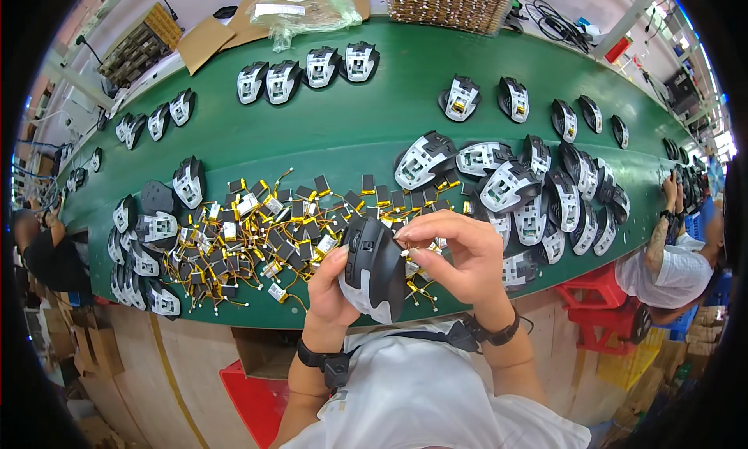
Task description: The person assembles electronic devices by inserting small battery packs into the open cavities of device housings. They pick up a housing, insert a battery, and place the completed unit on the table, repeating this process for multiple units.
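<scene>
My left hand (330, 291) is wrapped round a black and grey computer mouse (374, 270), which it holds upright above the table's near edge. At the mouse's right side, my right hand (458, 256) pinches a thin battery wire (406, 247) with a small white plug between thumb and forefinger. Whether that plug touches the mouse's inside I cannot tell, since the opening faces away. Just beyond both hands spreads a heap of small flat battery packs (273, 231), black, silver and yellow, with thin coloured leads and white plugs.
Half-assembled mice are piled on the green table (312, 145) at right (530, 207) and stacked at left (144, 262); others stand in a row farther back (304, 73). A co-worker (668, 266) sits at right by red stools (596, 289), another person (53, 254) at far left.
</scene>
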The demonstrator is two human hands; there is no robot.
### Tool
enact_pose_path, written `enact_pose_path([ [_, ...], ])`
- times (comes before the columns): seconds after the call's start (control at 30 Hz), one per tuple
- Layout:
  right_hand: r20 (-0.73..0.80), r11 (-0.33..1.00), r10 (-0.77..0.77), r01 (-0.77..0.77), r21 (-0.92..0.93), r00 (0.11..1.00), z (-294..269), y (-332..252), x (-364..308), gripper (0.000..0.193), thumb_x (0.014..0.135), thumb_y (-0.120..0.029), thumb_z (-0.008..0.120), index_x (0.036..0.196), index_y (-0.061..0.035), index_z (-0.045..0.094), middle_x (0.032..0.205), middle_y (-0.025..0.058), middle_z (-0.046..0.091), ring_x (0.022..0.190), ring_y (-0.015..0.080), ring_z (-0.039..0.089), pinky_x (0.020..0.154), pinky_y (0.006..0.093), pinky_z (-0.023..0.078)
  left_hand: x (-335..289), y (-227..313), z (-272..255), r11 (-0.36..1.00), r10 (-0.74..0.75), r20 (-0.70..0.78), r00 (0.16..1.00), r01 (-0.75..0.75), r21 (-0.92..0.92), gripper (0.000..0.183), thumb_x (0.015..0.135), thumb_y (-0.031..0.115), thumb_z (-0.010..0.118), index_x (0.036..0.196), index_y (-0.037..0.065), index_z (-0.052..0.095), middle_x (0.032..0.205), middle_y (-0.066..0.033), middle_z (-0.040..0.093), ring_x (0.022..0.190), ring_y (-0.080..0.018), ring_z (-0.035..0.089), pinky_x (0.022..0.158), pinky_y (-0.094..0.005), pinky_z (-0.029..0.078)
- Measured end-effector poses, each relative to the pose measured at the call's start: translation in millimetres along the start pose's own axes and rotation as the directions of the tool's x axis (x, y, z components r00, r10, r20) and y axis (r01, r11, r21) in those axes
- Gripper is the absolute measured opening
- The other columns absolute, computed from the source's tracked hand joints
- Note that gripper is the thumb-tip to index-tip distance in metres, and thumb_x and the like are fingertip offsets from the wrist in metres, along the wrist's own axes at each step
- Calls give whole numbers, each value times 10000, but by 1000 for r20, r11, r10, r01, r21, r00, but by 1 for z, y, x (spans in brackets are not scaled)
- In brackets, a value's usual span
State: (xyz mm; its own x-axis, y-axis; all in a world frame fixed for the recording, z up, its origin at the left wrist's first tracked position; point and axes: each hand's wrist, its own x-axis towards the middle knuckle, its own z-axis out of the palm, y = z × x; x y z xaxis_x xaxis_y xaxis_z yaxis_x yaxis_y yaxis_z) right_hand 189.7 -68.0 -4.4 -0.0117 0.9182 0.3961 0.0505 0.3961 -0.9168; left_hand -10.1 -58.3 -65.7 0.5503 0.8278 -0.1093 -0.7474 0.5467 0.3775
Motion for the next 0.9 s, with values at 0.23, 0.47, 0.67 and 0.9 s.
enact_pose_path([
  [0.23,-9,978,-181,179,-108,983,1,4,-1,177,758,15,759,928,-11,720,950,113,725,838,216,704,726,277,547,1,-3,3,1000,-8,3,1000,8,-26,424,986,271,428,1236,-45,560,1124,-161,670,979,-242,672,884,-372,539],
  [0.47,-142,988,126,-111,106,982,9,4,-7,91,860,60,656,945,48,628,935,115,658,806,144,613,697,253,494,3,-3,9,1000,-6,-133,991,6,-1,493,975,354,439,1236,-47,557,1103,-200,673,907,-306,696,817,-427,583],
  [0.67,-157,956,170,-124,264,973,15,5,-7,97,915,-7,646,987,47,610,967,80,643,819,106,636,727,241,535,5,-6,22,999,-24,28,999,25,-46,435,996,303,417,1254,-21,550,1136,-138,667,994,-222,667,888,-361,535],
  [0.9,-93,995,47,-55,-86,995,3,-20,-12,75,873,29,655,945,21,635,898,90,669,778,144,651,685,265,516,14,10,42,992,64,-67,996,-57,111,615,971,383,437,1431,-22,380,1430,-279,441,1190,-458,556,976,-500,495],
])
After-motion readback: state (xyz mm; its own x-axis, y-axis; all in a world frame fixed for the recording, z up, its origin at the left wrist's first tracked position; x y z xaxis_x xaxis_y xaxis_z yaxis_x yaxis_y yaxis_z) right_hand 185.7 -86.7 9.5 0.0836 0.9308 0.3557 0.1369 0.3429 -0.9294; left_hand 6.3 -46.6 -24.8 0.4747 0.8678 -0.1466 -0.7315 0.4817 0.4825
